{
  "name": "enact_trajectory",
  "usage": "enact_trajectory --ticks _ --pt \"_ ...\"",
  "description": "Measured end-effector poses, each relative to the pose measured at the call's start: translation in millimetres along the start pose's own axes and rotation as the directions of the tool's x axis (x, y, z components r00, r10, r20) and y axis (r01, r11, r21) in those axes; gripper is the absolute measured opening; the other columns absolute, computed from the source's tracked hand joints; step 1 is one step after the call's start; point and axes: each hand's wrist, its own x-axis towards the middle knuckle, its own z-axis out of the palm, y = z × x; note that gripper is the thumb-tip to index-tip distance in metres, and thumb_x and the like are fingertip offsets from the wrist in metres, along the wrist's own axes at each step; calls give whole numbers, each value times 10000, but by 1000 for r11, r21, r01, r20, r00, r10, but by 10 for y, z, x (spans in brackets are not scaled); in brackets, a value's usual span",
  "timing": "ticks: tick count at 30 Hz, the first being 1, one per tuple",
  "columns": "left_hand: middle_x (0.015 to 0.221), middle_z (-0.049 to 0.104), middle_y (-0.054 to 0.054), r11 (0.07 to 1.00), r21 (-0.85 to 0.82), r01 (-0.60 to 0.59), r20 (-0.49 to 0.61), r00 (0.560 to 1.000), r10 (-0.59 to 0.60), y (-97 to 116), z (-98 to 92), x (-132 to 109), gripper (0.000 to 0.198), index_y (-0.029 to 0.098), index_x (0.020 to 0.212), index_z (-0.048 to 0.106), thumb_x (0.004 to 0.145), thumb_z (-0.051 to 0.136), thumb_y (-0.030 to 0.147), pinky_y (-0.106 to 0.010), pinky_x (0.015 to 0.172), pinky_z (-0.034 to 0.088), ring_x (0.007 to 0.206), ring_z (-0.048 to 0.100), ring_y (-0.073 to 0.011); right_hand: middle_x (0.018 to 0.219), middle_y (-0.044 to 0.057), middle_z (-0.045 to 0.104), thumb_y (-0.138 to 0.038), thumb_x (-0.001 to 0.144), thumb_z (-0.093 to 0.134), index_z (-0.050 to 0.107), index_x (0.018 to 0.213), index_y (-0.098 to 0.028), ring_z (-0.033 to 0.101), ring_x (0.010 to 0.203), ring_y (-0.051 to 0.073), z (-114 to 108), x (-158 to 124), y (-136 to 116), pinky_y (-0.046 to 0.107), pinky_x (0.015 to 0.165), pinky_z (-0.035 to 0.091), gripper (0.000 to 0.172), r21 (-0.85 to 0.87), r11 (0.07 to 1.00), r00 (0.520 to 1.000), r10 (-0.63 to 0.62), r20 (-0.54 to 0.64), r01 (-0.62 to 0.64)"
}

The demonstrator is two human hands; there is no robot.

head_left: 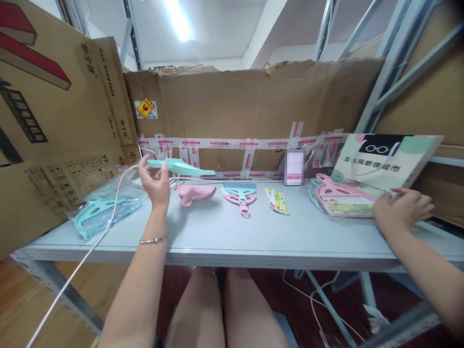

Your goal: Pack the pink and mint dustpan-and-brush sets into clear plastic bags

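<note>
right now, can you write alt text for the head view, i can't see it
A person's left hand holds a mint-green plastic piece above a pale table, while the right hand is at a bagged pink dustpan set on the right. Between them lie a loose pink dustpan, a blue brush over a pink piece, and a yellow-green packet.

One camera sits on the person's head. It looks forward and down, past the legs (197,309) and over the near edge of the table (213,237). It is near enough that the left hand (155,182) and right hand (402,211) look big. It sees past the far edge to a cardboard wall (224,106), and up to the ceiling (217,29).
</note>
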Motion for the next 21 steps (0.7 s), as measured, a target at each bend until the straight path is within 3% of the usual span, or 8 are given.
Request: enact_trajectory --ticks 3,7,10,13,15,18,20,21 --pt "1087 572 -69 952 -305 35 -104 992 -70 105 67 131 498 234 1263 368 807 532 352 -265 760 494 922 613 -168 1187 225 452 -225 714 492 532 1022 -185 359 1185 372 -31 -13 -13 537 924 274 313 27 1000 999 -11 -33 12" --pt "1042 644 -62 839 -500 215 197 972 -132 305 257 273 391 229 1166 487 813 533 390 -289 755 512 944 636 -195 1174 223 482 -137 657 510 503 1039 -184 400 1201 340 -103 -66 -142 528 957 281 385 101 977 968 -163 -193 185" --pt "1008 680 -69 776 -511 369 458 881 -117 463 472 243 346 206 1088 568 810 549 410 -309 775 521 991 631 -213 1090 217 529 -138 651 502 489 995 -152 470 1129 304 -172 -245 -507 476 958 335 344 238 888 914 -350 -204 393" --pt "1008 689 -78 722 -453 523 667 736 -115 546 690 80 374 188 1108 581 808 555 409 -345 821 522 1007 633 -223 983 147 586 -232 750 462 504 908 -178 547 993 246 -246 -615 -1108 427 913 399 173 533 737 857 -514 44 415" --pt "1010 690 -86 676 -419 606 764 637 -98 546 795 -67 416 172 1145 570 798 574 403 -378 856 511 1019 633 -234 958 90 624 -343 801 471 518 948 -197 583 930 207 -289 -932 -1529 389 864 435 213 748 632 763 -580 285 201" --pt "1035 687 -109 597 -384 705 862 505 -42 502 845 -259 472 149 1161 566 759 635 385 -409 906 484 1045 625 -256 879 27 664 -523 797 489 502 1070 -232 617 814 181 -316 -1394 -2001 334 731 479 398 774 579 445 -641 626 -255" --pt "1058 682 -122 573 -348 742 898 440 -24 470 809 -333 506 146 1170 567 736 669 385 -412 919 473 1059 617 -268 867 14 672 -534 726 595 545 1055 -235 617 779 182 -298 -1634 -2159 318 701 481 448 704 614 265 -656 707 -357" --pt "1074 678 -124 577 -323 750 910 413 -27 456 775 -353 521 152 1182 564 734 674 394 -409 920 470 1064 613 -270 864 13 674 -520 692 638 576 1022 -228 616 774 186 -278 -1726 -2194 318 698 481 445 685 630 231 -652 723 -367"
